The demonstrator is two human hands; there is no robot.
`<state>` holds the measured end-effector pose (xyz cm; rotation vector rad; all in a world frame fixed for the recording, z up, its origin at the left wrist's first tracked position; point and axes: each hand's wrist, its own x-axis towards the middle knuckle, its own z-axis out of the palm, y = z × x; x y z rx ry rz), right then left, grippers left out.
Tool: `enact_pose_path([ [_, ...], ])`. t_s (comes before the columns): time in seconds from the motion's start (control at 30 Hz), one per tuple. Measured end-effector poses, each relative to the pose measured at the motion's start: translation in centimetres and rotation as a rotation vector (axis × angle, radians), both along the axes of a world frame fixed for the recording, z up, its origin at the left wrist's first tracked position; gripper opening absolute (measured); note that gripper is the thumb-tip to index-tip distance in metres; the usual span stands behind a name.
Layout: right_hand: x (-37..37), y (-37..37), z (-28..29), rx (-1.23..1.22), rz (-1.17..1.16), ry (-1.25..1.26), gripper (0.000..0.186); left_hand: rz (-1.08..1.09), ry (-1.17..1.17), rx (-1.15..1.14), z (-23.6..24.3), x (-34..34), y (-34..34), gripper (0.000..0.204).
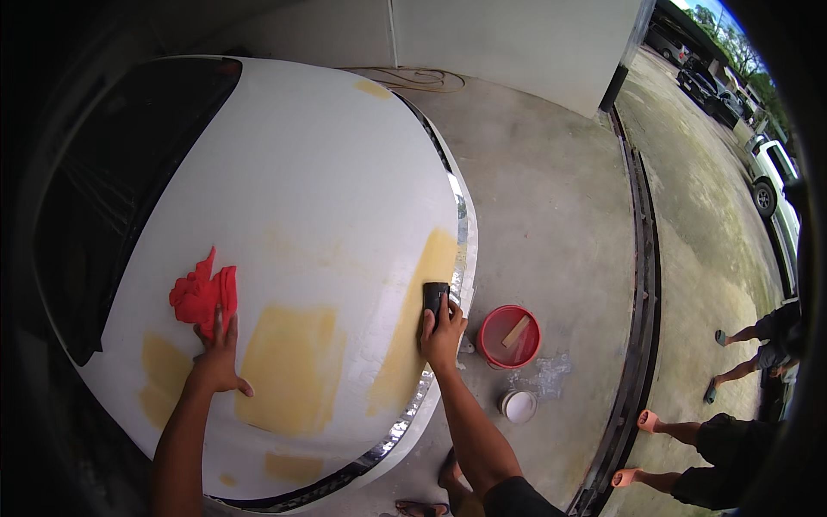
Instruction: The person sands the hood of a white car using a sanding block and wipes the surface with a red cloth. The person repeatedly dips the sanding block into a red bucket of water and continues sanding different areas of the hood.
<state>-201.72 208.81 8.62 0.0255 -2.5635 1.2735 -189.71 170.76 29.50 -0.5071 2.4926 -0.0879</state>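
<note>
A white car hood with several yellowish filler patches spreads out below me. My right hand grips a black sanding block, pressed on the long filler patch along the hood's front edge. To the left, my left hand rests on the hood with its thumb spread wide. Its fingertips touch the lower edge of a crumpled red cloth. Between my hands lies a large squarish filler patch.
On the concrete floor right of the car stand a red bucket with a wooden piece in it and a small white tub. A dark floor rail runs beyond them. Other people's legs and parked cars show at far right.
</note>
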Motion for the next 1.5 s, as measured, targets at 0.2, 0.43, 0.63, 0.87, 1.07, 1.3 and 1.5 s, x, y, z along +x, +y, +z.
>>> enact_pose_path([
  [0.2, 13.3, -2.6, -0.9, -0.079, 0.134, -0.026, 0.067, -0.029, -0.02, -0.031, 0.0, -0.2, 0.2, 0.172],
  [0.43, -8.4, -0.8, 0.5, -0.137, -0.041, 0.034, 0.049, 0.002, -0.049, -0.046, 0.0, -0.3, 0.2, 0.171],
  [0.63, 4.2, -1.4, -0.9, -0.157, 0.07, 0.108, 0.061, 0.011, -0.045, -0.028, 0.0, 0.0, 0.3, 0.172],
  [0.87, -4.8, -0.9, 0.2, -0.117, 0.026, 0.127, 0.049, -0.003, -0.022, -0.012, -0.2, 0.0, 0.1, 0.173],
  [1.07, -2.7, -0.9, -0.1, -0.118, 0.007, 0.063, 0.051, 0.01, -0.023, 0.001, 0.0, -0.1, 0.3, 0.172],
  [1.3, -0.7, -1.2, -0.6, -0.088, 0.086, 0.124, 0.051, -0.001, -0.003, 0.0, 0.1, -0.2, 0.3, 0.169],
  [1.5, -5.6, -0.9, 0.2, -0.004, 0.039, 0.101, 0.048, -0.022, -0.042, -0.04, 0.8, -0.6, 0.9, 0.166],
])
